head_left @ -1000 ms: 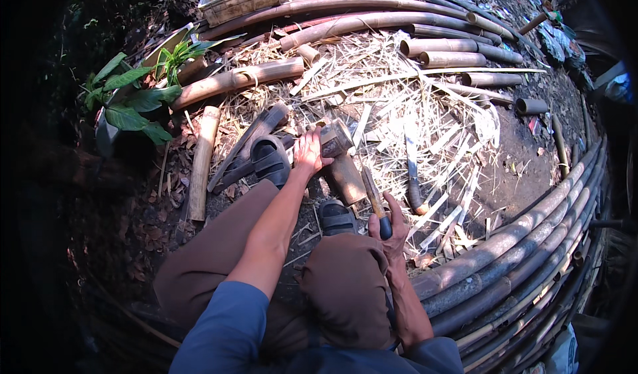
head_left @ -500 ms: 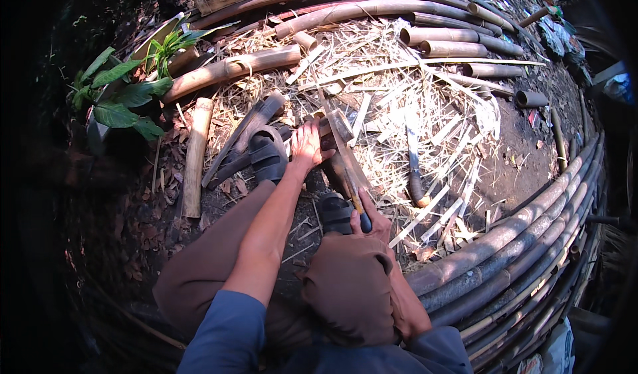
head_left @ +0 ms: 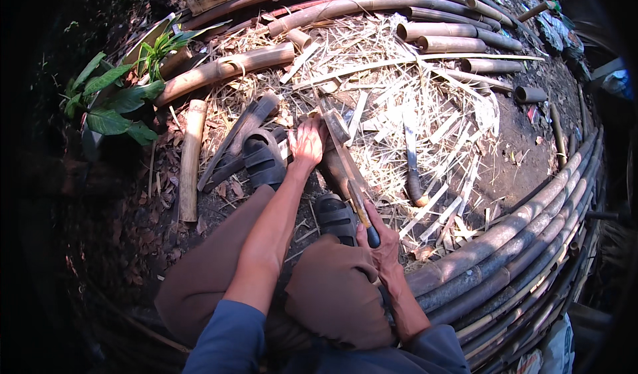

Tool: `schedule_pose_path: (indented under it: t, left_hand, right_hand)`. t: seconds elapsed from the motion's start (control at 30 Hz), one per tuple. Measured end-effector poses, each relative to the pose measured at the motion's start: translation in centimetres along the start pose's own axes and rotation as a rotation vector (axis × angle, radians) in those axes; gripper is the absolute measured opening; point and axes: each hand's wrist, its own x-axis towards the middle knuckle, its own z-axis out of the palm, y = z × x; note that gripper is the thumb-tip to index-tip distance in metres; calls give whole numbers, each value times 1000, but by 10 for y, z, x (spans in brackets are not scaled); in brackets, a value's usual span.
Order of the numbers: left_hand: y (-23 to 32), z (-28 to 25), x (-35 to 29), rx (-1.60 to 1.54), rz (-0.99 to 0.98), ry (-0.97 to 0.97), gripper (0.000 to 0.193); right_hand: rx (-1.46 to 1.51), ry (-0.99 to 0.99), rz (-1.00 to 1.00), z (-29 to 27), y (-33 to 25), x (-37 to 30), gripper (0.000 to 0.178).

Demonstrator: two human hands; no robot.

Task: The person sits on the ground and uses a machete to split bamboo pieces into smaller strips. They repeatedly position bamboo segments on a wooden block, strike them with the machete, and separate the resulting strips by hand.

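Since half a second ago the right hand and the saw have drawn back toward the person, farther from the short bamboo piece, which is the landmark here; the whole view has also shifted slightly.

Nearer the person and to the right of the landmark, long bamboo poles sweep in a bundle, smooth, jointed and grey-brown. Beyond it, straw-pale shavings lie in a tangled, brittle mat. Far left of it grows a plant with broad, glossy leaves. Left of it, closer than the plant, lies a pale bamboo length, a straight cylinder. A dark bamboo log sits just on its near side. To its right, on the shavings, lies a long knife with a dark grip.

The saw's narrow metal blade crosses the landmark, its long axis running from the dark handle near the person away and slightly left, tip outward. The right hand is closed around that handle. The left hand lies against the landmark, fingers stretched out; its underside is hidden, so I cannot tell how tightly it grips.
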Motion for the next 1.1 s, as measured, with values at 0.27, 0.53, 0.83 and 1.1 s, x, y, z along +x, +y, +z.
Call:
schedule_pose_path:
  t: [0.27,0.53,0.83,1.1]
  left_hand:
    - [14,-10,9,-31,-51,-186,44]
    - [13,-14,5,30,-33,-141,44]
    - [8,-28,28,-227,-11,-492,83]
    - [-2,-7,32,-160,50,-235,84]
  right_hand:
    - [-21,-4,33,14,1,44,51]
    - [53,79,-104,-15,20,-46,52]
    - [-1,154,-164,44,-11,95,46]
    - [-81,-17,67,17,-21,44,49]
